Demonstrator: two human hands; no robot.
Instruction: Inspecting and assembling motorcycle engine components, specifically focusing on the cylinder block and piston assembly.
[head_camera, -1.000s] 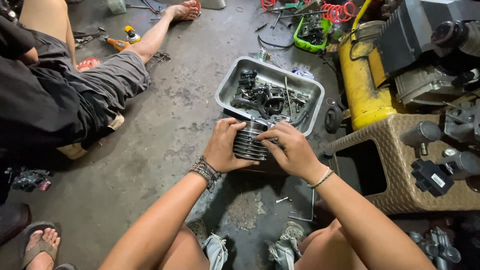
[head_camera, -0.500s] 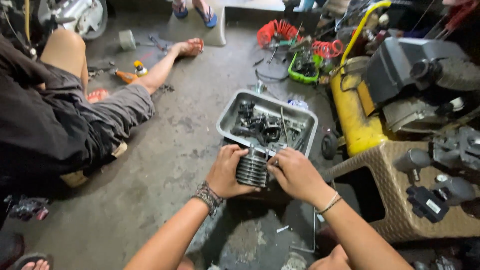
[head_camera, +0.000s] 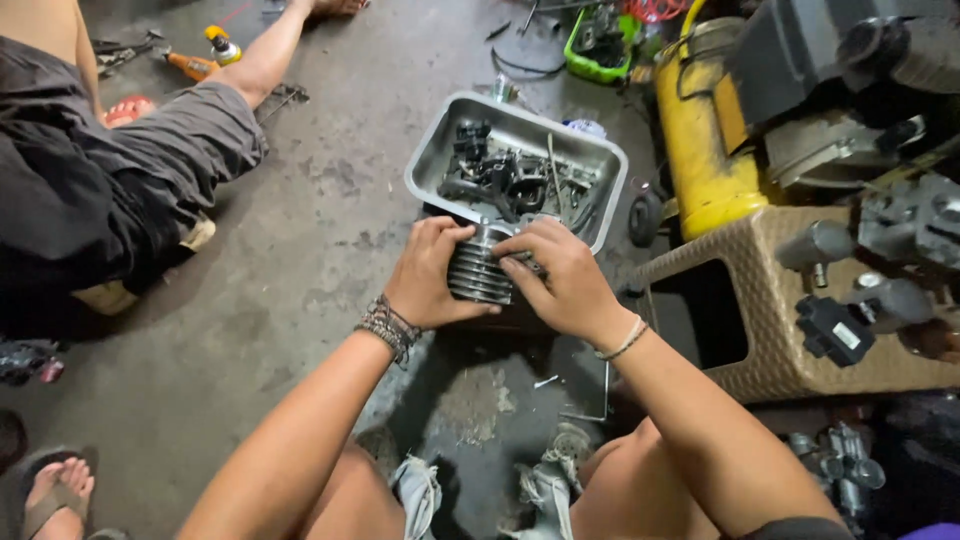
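A finned metal engine cylinder (head_camera: 478, 268) sits low over the concrete floor, just in front of a grey metal tray. My left hand (head_camera: 430, 275) grips its left side, fingers wrapped over the fins. My right hand (head_camera: 560, 280) clasps the right side and top, covering part of it. Both wrists wear bracelets. The tray (head_camera: 430, 160) holds several dark engine parts and tools.
Another person sits at the left, legs stretched across the floor (head_camera: 170, 150). A yellow tank (head_camera: 700, 130) and engine parts on a woven stool (head_camera: 780, 330) crowd the right. A green case (head_camera: 600, 50) lies at the back. Rags (head_camera: 420, 490) lie by my knees.
The view has shifted closer and lower. Both hands stay clasped on the cylinder, which has barely moved relative to the tray.
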